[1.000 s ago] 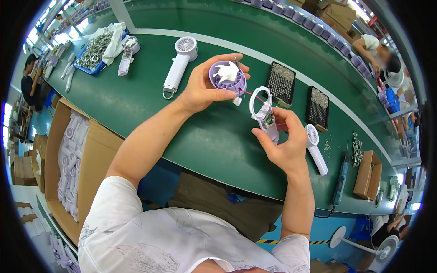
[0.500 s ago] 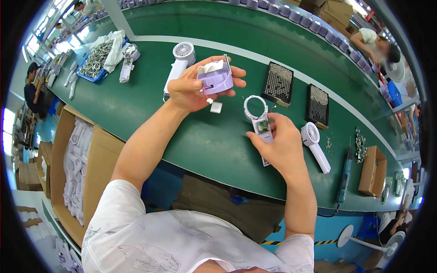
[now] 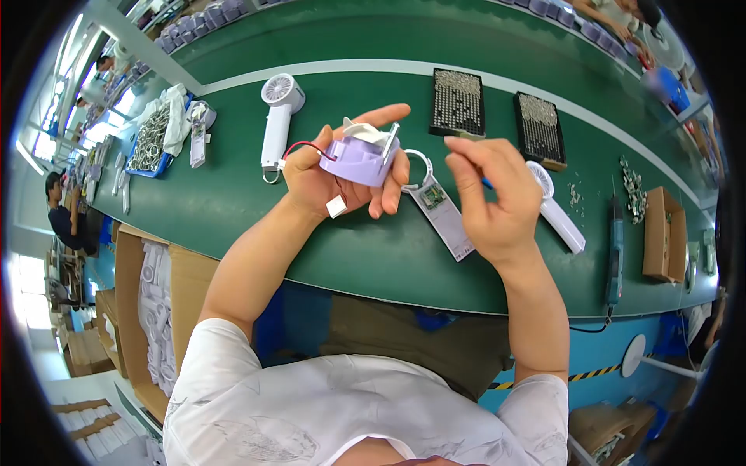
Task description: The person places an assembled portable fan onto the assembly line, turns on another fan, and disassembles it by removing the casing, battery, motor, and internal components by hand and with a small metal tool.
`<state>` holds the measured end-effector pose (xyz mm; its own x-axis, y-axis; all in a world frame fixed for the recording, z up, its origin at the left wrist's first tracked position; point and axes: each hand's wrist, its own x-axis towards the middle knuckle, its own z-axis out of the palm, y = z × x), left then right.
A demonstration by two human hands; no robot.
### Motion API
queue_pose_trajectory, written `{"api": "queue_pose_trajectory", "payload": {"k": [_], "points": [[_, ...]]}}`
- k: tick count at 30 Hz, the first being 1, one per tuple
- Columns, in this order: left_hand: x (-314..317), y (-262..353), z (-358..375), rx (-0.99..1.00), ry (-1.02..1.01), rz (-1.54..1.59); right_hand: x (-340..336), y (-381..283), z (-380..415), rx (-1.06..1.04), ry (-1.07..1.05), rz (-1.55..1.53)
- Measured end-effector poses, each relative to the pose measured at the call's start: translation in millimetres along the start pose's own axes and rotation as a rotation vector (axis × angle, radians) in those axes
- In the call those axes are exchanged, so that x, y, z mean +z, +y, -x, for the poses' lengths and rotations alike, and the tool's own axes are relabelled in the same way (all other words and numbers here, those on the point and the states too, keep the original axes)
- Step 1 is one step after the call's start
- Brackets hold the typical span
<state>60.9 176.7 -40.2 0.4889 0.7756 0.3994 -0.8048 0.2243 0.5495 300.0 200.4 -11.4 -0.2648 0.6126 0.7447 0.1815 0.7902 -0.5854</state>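
Note:
A purple fan housing (image 3: 359,161) with white blades and a metal pin lies in my left hand (image 3: 315,182), fingers around its underside. Red and dark wires run from it, one ending at a white square piece (image 3: 336,206) hanging by my palm. My right hand (image 3: 497,194) is raised over the table, its thumb and index finger pinched near a small blue thing; what lies between the fingertips is too small to make out. Between my hands, a handle shell (image 3: 452,225) with a round ring and green circuit board rests on the green table (image 3: 365,268).
Two black trays of small parts (image 3: 458,105) (image 3: 542,128) stand at the back. Handheld fans (image 3: 276,140) (image 3: 561,221) lie either side. A screwdriver (image 3: 615,256) and cardboard box (image 3: 664,233) are right; a blue tray of metal rings (image 3: 155,140) is left. Other people work farther off.
My right hand has let go of the handle shell and moved up and right of it. My left hand has turned the purple housing, and its wires now show more.

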Motion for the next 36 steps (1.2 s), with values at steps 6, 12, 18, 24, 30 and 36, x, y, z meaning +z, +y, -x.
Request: {"api": "queue_pose_trajectory", "payload": {"k": [6, 12, 18, 24, 30, 36], "points": [[16, -22, -2, -0.137, 0.149, -0.110, 8, 1, 8, 0.130, 0.017, -0.343], [13, -24, -2, -0.134, 0.145, -0.111, 10, -1, 10, 0.177, -0.036, -0.471], [7, -20, -1, -0.165, 0.068, -0.091, 9, -1, 9, 0.263, -0.076, -0.571], [4, -20, 3, -0.168, 0.055, -0.040, 7, 1, 10, 0.268, -0.129, -0.557], [14, -21, 3, -0.152, 0.235, -0.249, 7, -1, 12, 0.547, -0.228, -0.884], [14, -14, 3, -0.230, 0.173, -0.213, 7, 8, 13, 0.457, -0.260, -0.882]]}}
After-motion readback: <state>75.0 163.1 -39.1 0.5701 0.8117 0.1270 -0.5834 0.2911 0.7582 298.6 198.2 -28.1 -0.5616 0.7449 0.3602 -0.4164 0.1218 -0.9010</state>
